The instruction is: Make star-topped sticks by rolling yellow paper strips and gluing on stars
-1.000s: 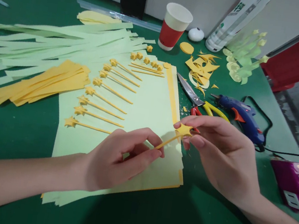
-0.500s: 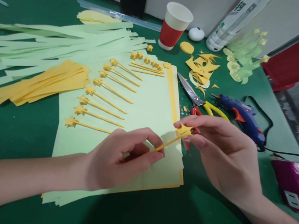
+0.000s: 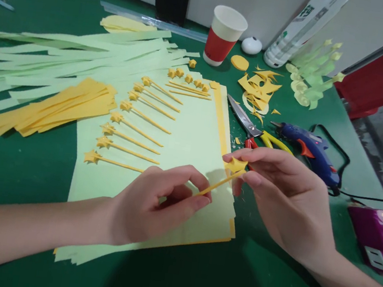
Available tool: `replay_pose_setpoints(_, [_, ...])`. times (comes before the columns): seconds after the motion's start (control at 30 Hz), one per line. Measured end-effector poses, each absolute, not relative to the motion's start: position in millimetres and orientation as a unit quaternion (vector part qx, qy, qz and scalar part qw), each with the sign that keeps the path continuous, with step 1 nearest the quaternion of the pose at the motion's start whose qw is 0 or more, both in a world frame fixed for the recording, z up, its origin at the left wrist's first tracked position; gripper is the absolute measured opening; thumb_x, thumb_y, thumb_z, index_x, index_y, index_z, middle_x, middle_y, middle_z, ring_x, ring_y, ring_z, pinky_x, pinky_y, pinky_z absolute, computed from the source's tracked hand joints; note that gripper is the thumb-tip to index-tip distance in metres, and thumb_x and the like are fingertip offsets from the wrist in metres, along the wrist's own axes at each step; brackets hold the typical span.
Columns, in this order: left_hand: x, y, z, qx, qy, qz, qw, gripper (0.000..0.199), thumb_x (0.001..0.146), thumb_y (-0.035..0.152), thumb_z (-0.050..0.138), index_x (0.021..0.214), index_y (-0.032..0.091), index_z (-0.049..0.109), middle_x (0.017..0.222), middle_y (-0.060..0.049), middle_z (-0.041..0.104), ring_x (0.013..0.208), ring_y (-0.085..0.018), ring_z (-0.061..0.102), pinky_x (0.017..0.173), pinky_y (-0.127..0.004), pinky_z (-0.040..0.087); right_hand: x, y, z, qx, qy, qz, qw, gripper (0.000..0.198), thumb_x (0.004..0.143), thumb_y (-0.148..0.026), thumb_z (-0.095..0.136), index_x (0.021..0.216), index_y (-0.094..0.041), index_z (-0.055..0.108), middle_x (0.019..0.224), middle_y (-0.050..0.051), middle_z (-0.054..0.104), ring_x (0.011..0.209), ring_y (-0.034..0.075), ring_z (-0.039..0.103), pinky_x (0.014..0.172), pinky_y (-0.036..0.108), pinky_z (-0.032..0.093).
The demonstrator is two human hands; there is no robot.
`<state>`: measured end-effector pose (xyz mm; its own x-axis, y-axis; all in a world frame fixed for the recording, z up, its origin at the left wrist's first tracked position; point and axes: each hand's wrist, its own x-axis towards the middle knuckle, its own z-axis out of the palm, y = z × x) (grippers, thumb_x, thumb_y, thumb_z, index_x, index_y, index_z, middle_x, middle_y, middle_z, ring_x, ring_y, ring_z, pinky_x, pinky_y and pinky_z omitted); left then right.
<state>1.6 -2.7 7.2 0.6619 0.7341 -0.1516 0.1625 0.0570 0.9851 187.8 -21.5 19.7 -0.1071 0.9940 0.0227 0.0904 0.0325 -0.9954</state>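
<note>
My left hand [image 3: 165,201] pinches the lower end of a thin yellow paper stick [image 3: 219,184] between thumb and index finger. At the stick's upper end is a yellow paper star [image 3: 235,164], which my right hand [image 3: 286,199] holds between its thumb and fingers. The stick's tip meets the star; whether it is joined cannot be made out. Beneath my hands lies a stack of pale green paper sheets [image 3: 191,148]. On it several star-topped sticks [image 3: 133,128] lie in a fanned row. Loose small stars [image 3: 188,78] and bare sticks [image 3: 189,90] rest near its top edge.
Right of the stack are scissors [image 3: 247,118], a blue glue gun [image 3: 305,143], yellow scraps [image 3: 259,89] and a purple power socket [image 3: 374,235]. A paper cup [image 3: 224,36] stands behind. Green strips [image 3: 82,57] and yellow strips [image 3: 57,105] spread at left.
Both hands stay almost in place, still on the stick and the star. The right fingers have shifted slightly at the star. The view has moved a little.
</note>
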Motion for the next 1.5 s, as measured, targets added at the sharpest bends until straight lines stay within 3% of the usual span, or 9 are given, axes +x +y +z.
replay_pose_setpoints(1.5, [2.3,-3.0,3.8,0.641,0.352,0.227,0.643,0.014,0.082,0.03,0.044,0.077,0.018,0.049,0.043,0.01,0.03,0.036,-0.006,0.031,0.038,-0.02,0.02,188.0,-20.8,19.1,-0.477,-0.552,0.504,0.462,0.017,0.08,-0.021,0.059,0.09,-0.033,0.065,0.093,-0.004,0.064,0.064,0.006,0.054,0.056,0.017,0.048])
